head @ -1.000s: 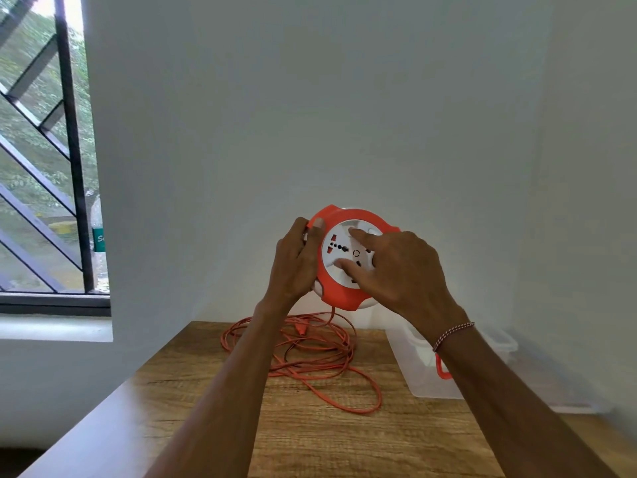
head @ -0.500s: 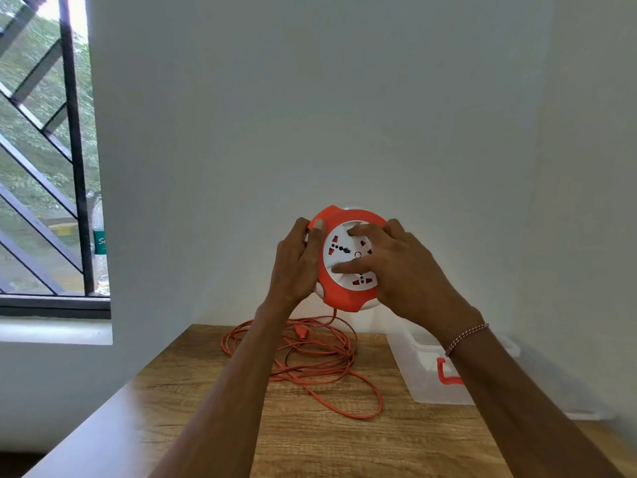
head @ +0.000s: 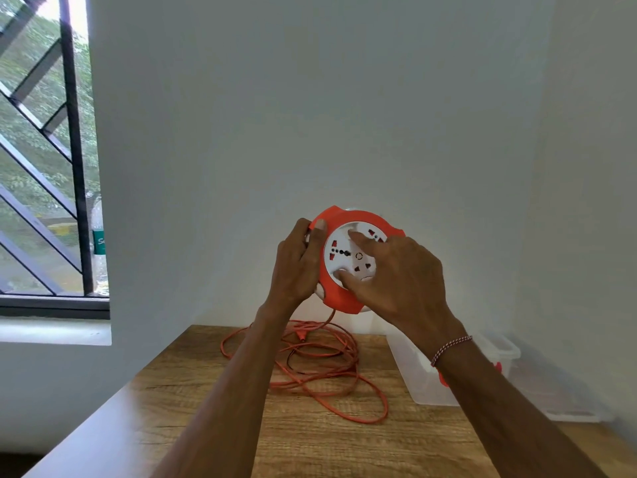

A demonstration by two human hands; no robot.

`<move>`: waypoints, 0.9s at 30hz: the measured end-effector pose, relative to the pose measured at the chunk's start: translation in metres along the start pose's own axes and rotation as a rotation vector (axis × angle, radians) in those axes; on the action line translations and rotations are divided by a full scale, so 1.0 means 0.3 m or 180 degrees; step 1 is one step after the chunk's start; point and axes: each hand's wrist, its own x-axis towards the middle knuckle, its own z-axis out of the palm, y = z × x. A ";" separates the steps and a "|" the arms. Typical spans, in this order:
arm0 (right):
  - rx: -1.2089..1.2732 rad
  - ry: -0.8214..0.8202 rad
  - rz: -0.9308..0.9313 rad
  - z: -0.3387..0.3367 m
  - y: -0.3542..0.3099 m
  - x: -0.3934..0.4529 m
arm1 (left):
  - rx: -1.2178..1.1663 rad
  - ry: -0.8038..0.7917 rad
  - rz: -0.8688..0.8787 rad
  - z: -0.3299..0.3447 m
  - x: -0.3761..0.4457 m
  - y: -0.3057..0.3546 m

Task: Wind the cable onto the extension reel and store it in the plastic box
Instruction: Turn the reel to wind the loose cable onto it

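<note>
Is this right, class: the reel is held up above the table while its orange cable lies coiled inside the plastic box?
Not quite. The head view shows the cable coiled on the wooden table, beside the plastic box, not inside it. The reel is indeed held up.

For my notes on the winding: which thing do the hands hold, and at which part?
The left hand grips the extension reel by its orange left rim; the right hand presses its fingers on the white socket face.

Left hand (head: 297, 260) gripping, right hand (head: 396, 270) fingers (head: 358, 240) spread, pressing
</note>
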 end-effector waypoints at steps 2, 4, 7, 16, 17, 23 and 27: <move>0.0111 0.0031 0.0145 -0.004 -0.011 0.002 | -0.0015 -0.0023 -0.0003 0.001 -0.002 0.000; 0.0236 -0.0050 0.0217 -0.010 -0.013 0.005 | -0.0027 -0.0033 -0.0037 0.004 -0.004 0.000; 0.0326 0.0086 -0.0018 -0.026 0.003 0.010 | -0.0024 0.0003 -0.0079 0.004 -0.003 -0.001; -0.0092 -0.0854 -0.0828 -0.055 0.024 0.028 | -0.0049 0.0051 -0.0040 -0.002 0.000 0.001; -0.0200 -0.0888 -0.0823 -0.053 0.019 0.026 | -0.0060 0.0046 -0.0029 -0.001 0.000 0.001; -0.0443 -0.0651 -0.0693 -0.041 0.013 0.011 | -0.0012 0.0042 0.0005 0.003 -0.001 -0.003; -0.0205 -0.0304 -0.0424 -0.022 0.019 0.000 | -0.0065 0.0005 -0.0010 0.008 -0.004 -0.002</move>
